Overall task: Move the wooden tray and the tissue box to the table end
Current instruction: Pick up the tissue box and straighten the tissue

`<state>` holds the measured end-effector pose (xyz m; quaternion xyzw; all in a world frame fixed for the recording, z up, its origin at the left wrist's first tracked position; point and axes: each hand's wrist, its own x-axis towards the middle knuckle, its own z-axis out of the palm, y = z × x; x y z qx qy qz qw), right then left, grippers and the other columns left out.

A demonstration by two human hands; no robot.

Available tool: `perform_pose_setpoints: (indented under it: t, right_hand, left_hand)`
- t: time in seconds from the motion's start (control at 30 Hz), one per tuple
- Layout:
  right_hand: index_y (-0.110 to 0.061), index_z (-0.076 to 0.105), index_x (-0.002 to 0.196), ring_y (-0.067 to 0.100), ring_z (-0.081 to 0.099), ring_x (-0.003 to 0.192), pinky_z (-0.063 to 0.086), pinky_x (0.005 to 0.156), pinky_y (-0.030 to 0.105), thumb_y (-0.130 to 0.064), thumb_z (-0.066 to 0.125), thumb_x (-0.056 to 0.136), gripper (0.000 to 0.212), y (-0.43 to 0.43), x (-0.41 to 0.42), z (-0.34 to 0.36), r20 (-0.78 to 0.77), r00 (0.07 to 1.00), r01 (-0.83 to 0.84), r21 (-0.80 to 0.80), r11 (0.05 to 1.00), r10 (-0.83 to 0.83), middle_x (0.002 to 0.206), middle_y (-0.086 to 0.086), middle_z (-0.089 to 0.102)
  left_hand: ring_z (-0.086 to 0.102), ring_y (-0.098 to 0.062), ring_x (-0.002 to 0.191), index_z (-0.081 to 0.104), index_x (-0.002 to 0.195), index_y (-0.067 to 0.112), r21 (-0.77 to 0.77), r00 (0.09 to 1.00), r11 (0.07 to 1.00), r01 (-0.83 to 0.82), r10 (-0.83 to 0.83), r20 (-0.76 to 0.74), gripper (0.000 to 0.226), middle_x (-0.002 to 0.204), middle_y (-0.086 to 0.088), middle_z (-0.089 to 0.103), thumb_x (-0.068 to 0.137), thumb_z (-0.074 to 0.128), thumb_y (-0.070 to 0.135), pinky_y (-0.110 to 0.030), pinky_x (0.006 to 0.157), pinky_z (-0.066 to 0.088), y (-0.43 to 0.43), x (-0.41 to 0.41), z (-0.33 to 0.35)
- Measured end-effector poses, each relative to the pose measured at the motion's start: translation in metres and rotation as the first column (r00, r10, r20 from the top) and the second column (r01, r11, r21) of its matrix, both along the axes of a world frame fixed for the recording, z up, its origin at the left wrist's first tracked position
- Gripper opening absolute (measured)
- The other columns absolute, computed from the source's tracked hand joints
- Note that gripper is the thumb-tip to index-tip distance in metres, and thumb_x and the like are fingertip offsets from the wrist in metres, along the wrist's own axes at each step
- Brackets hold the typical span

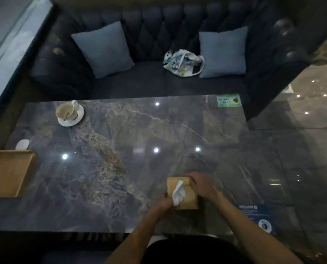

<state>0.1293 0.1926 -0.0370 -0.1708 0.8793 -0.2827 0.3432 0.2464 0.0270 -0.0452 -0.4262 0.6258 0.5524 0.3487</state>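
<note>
Both hands on the tissue box point(187, 195) at the near table point(139, 130) edge: left hand point(163, 203) and right hand point(200, 182) fingers clamped around its sides. Tan, square, white tissue point(178, 193) poking up. Wooden tray point(8, 172) far left, shallow, pale.

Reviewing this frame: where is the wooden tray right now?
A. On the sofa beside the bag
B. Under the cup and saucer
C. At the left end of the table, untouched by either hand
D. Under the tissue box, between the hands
C. The wooden tray lies at the left end of the table, while the left hand and right hand are both on the tissue box near the front edge.
</note>
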Motion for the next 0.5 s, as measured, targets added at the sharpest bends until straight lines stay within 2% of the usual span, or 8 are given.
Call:
perform_pose_setpoints:
  t: [0.07,0.13,0.2,0.27,0.33,0.4,0.5]
  right_hand:
    - [-0.012,0.068,0.107,0.028,0.064,0.101,0.048,0.086,0.035,-0.028,0.047,0.083,0.036,0.025,-0.001,0.003,-0.021,0.997,0.075,0.014,0.997,-0.075,0.108,0.012,0.070]
    - [-0.016,0.064,0.108,0.029,0.064,0.103,0.050,0.084,0.036,-0.030,0.050,0.084,0.032,0.056,-0.001,0.006,0.001,0.987,0.162,0.064,0.985,-0.162,0.110,0.011,0.069]
    - [-0.017,0.055,0.121,0.030,0.061,0.109,0.047,0.086,0.036,-0.030,0.052,0.086,0.037,0.086,0.003,0.005,0.036,0.978,0.201,0.138,0.970,-0.207,0.119,0.011,0.065]
    - [-0.019,0.042,0.135,0.031,0.058,0.116,0.045,0.090,0.034,-0.031,0.055,0.086,0.053,0.110,0.006,0.005,0.051,0.973,0.216,0.142,0.966,-0.225,0.128,0.012,0.060]
    - [-0.016,0.036,0.141,0.030,0.053,0.122,0.039,0.097,0.031,-0.027,0.063,0.083,0.065,0.123,0.006,0.004,0.006,0.965,0.262,0.020,0.965,-0.262,0.135,0.012,0.054]
    - [-0.018,0.043,0.135,0.024,0.050,0.122,0.036,0.098,0.028,-0.025,0.070,0.079,0.063,0.127,0.003,0.001,-0.033,0.970,0.239,-0.085,0.967,-0.242,0.133,0.007,0.052]
    - [-0.026,0.057,0.112,0.014,0.052,0.107,0.043,0.086,0.027,-0.029,0.069,0.079,0.036,0.122,-0.004,-0.001,-0.052,0.983,0.170,-0.108,0.980,-0.176,0.117,-0.003,0.051]
  left_hand:
    - [0.064,-0.024,0.083,0.069,0.093,0.010,-0.098,0.995,0.992,-0.074,0.067,-0.071,0.041,0.099,-0.019,0.071,0.062,0.063,0.035,-0.047,0.086,0.056,0.012,-0.006,-0.009]
    - [0.063,-0.023,0.084,0.071,0.092,0.005,-0.146,0.983,0.982,-0.124,0.102,-0.151,0.033,0.095,-0.016,0.071,0.068,0.064,0.027,-0.046,0.090,0.055,0.036,-0.023,0.023]
    - [0.060,-0.022,0.093,0.067,0.103,0.001,-0.168,0.968,0.975,-0.145,0.105,-0.227,0.025,0.102,-0.014,0.067,0.082,0.058,0.012,-0.042,0.094,0.050,0.056,-0.040,0.036]
    - [0.058,-0.024,0.101,0.060,0.114,-0.003,-0.170,0.949,0.975,-0.141,0.084,-0.304,0.030,0.113,-0.019,0.064,0.086,0.054,0.002,-0.042,0.099,0.047,0.074,-0.053,0.036]
    - [0.057,-0.027,0.106,0.051,0.123,-0.006,-0.196,0.909,0.971,-0.135,0.043,-0.415,0.051,0.121,-0.025,0.059,0.079,0.062,0.016,-0.044,0.102,0.045,0.090,-0.058,0.026]
    - [0.057,-0.028,0.110,0.050,0.124,-0.002,-0.238,0.899,0.967,-0.087,-0.027,-0.437,0.071,0.121,-0.021,0.058,0.066,0.057,0.040,-0.043,0.103,0.045,0.098,-0.052,-0.020]
    - [0.062,-0.035,0.098,0.056,0.102,0.014,-0.305,0.899,0.952,-0.017,-0.118,-0.421,0.046,0.105,-0.021,0.063,0.067,0.052,0.044,-0.045,0.089,0.052,0.100,-0.045,-0.036]
